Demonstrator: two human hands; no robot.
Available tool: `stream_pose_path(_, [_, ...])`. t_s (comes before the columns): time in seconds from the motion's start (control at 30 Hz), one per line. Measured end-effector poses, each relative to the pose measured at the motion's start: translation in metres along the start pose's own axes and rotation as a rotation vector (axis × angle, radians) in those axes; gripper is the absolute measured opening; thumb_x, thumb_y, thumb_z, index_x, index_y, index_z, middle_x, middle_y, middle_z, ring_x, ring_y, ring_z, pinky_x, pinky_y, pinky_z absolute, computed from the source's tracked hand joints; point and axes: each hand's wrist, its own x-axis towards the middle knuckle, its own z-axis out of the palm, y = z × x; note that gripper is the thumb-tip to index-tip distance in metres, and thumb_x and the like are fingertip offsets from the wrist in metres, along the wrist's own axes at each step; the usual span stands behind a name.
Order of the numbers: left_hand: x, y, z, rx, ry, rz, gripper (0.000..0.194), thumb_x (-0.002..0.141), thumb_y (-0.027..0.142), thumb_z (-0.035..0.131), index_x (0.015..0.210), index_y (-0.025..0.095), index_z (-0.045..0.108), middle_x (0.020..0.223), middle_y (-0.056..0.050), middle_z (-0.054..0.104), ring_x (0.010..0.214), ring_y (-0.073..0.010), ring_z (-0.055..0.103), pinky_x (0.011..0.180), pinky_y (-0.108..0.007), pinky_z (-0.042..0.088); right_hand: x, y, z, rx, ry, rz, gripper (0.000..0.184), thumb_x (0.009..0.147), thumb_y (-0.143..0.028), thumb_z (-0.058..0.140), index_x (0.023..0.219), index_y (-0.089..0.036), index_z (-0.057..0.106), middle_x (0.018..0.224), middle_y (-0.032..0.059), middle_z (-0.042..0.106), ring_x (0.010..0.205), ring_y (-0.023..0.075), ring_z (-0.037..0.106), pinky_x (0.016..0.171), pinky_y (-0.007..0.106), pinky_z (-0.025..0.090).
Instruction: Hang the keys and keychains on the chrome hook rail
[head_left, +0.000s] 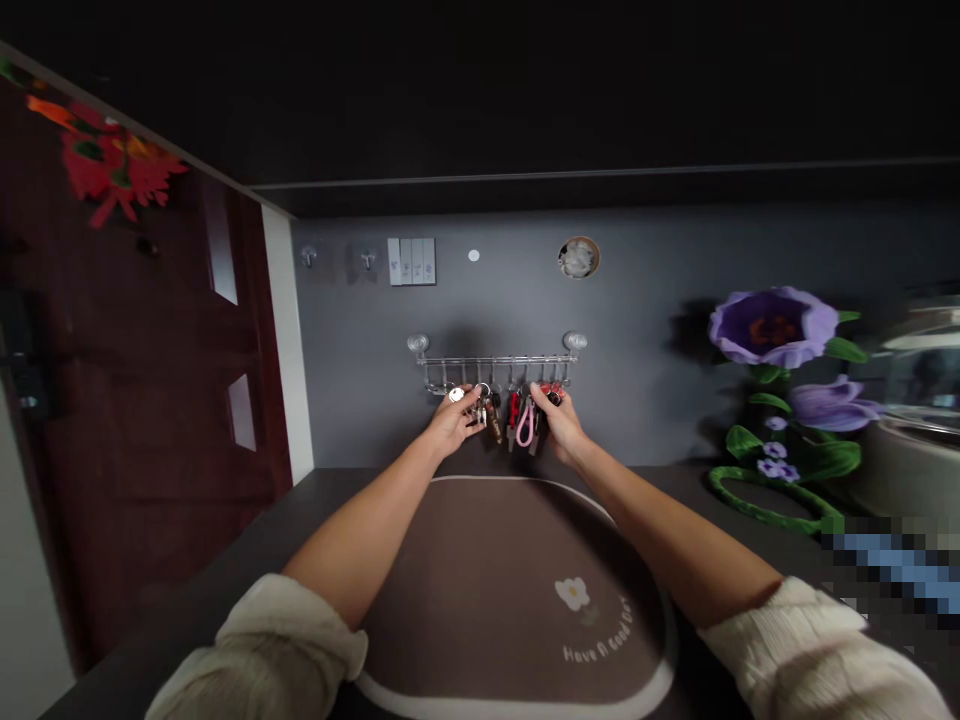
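Observation:
Against the back wall, a clear hook rack holds several bunches of keys. My left hand is at the rack's left part, with thumb and fingers closed around a ring of keys. Just right of it hangs a brown key fob. A red key holder hangs in the middle. My right hand pinches the top of a bunch with a pink strap loop, at the rack's right part. Its other fingers are partly hidden, and red and black items show behind its thumb.
Below lies a brown mat with a pale rim on the dark counter. Purple fabric flowers and a glass-topped appliance stand at right. A switch panel is on the wall. A dark shelf overhangs everything.

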Motion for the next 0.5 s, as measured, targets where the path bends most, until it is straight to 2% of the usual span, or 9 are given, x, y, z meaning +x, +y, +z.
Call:
stream_pose_path(0.17, [0.006,-0.012,0.012,-0.046,0.076,0.126,0.051,0.055,0.024,0.069,0.095,0.027,0.038,0.071,0.006,0.055,0.059,-0.0094,0.056,0.067,-0.039,0.047,-0.002,-0.001,0.008,-0.010,0.121,-0.015,0.050,0.051,-0.033,0.070,0.089,-0.023,0.039,0.078,-0.0025,0.058,0.068,0.0116,0.057,0.063,0.024,0.049])
stream_pose_path(0.27, [0.006,-0.010,0.019,-0.088,0.174,0.112,0.040,0.062,0.019,0.065,0.092,0.022,0.039,0.063,0.005,0.053,0.054,-0.0097,0.056,0.061,-0.034,0.050,-0.005,-0.012,0.007,-0.024,0.081,0.043,0.039,0.055,-0.031,0.068,0.083,-0.021,0.042,0.069,-0.0016,0.058,0.059,0.0119,0.056,0.055,0.026,0.049])
stream_pose_path(0.37, [0.001,0.005,0.026,-0.158,0.284,0.023,0.018,0.069,0.013,0.057,0.080,0.014,0.043,0.060,0.001,0.052,0.051,-0.0093,0.056,0.053,-0.025,0.050,-0.008,-0.030,0.004,-0.063,-0.016,0.157,0.023,0.061,-0.027,0.064,0.071,-0.017,0.046,0.055,-0.0003,0.055,0.048,0.0114,0.053,0.047,0.027,0.048])
stream_pose_path(0.43, [-0.003,0.020,0.033,-0.246,0.353,-0.080,0.007,0.073,0.011,0.052,0.073,0.011,0.045,0.058,0.000,0.050,0.050,-0.0077,0.054,0.051,-0.020,0.050,-0.009,-0.043,0.005,-0.072,-0.017,0.230,0.016,0.064,-0.023,0.061,0.065,-0.015,0.046,0.048,-0.0003,0.052,0.042,0.0098,0.049,0.041,0.025,0.046])
stream_pose_path(0.5, [-0.005,0.036,0.041,-0.298,0.393,-0.206,0.001,0.075,0.009,0.047,0.074,0.010,0.047,0.062,-0.002,0.051,0.052,-0.0084,0.055,0.048,-0.018,0.050,-0.008,-0.056,0.009,-0.086,0.015,0.282,0.013,0.067,-0.018,0.057,0.063,-0.014,0.046,0.043,-0.0004,0.051,0.037,0.0088,0.046,0.035,0.022,0.042])
